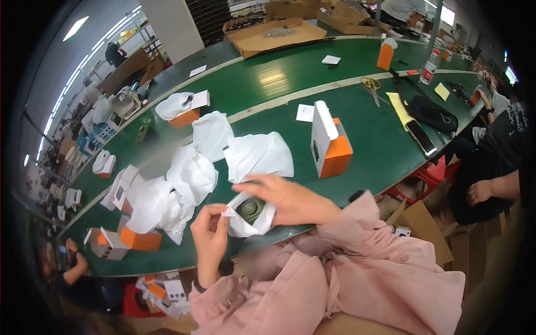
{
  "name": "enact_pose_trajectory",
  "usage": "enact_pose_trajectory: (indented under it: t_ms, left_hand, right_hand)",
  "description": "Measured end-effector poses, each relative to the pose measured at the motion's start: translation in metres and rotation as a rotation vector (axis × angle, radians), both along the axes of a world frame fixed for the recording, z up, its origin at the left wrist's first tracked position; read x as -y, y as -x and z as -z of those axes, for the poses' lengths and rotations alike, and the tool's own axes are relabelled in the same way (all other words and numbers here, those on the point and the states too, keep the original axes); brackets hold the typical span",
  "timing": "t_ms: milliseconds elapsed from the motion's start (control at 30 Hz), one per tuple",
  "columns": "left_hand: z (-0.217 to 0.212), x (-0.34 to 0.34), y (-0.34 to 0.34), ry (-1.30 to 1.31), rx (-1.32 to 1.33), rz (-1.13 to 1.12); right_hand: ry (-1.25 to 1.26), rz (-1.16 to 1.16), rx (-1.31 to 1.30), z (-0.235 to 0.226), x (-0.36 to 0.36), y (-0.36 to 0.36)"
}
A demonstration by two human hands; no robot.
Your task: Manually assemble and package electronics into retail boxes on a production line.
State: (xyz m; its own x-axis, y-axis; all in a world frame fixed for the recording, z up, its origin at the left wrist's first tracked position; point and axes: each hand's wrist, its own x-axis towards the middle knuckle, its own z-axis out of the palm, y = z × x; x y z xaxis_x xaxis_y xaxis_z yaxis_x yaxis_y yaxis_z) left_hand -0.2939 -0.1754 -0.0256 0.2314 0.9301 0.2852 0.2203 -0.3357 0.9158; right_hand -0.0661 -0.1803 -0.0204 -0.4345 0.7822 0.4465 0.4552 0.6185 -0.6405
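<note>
At the near edge of the green table I have a soft white bag (240, 227), its mouth spread apart. Inside it shows a dark green, round, ringed object (251, 209); most of it is hidden by the bag. My left hand (211, 237) pinches the left rim of the bag between thumb and fingers. My right hand (282, 200) lies along the far and right sides of the bag, holding it with its fingers fairly straight. Just beyond are more white bags (261, 156), lying partly flat. To the right stands an orange and white box (335, 153) with its lid up.
Crumpled white bags (190, 176) and orange boxes (140, 239) crowd the left. Toward the right lie yellow-handled scissors (371, 86), a phone (420, 137), a black bag (432, 113) and a bottle (429, 68). A cardboard tray (279, 39) sits across the table. Other people sit at both sides.
</note>
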Motion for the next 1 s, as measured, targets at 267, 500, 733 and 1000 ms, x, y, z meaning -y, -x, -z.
enact_pose_trajectory:
  t_ms: [267, 500, 733, 1000]
  left_hand:
    - [-0.061, 0.038, -0.043, -0.332, -0.037, -0.440]
    - [-0.035, 0.058, -0.175, -0.206, -0.558, -0.084]
    - [0.020, 0.004, -0.276, -0.553, -0.297, -0.175]
    - [-0.005, -0.012, -0.279, -0.471, -0.306, -0.151]
  right_hand:
    - [0.156, -0.047, -0.241, 0.041, 0.008, -0.007]
    - [0.532, 0.632, -0.674, 0.035, 0.138, -0.176]
    - [-0.092, 0.589, -1.131, 0.023, 0.119, -0.253]
    - [0.055, 0.144, -1.345, 0.023, 0.041, -0.192]
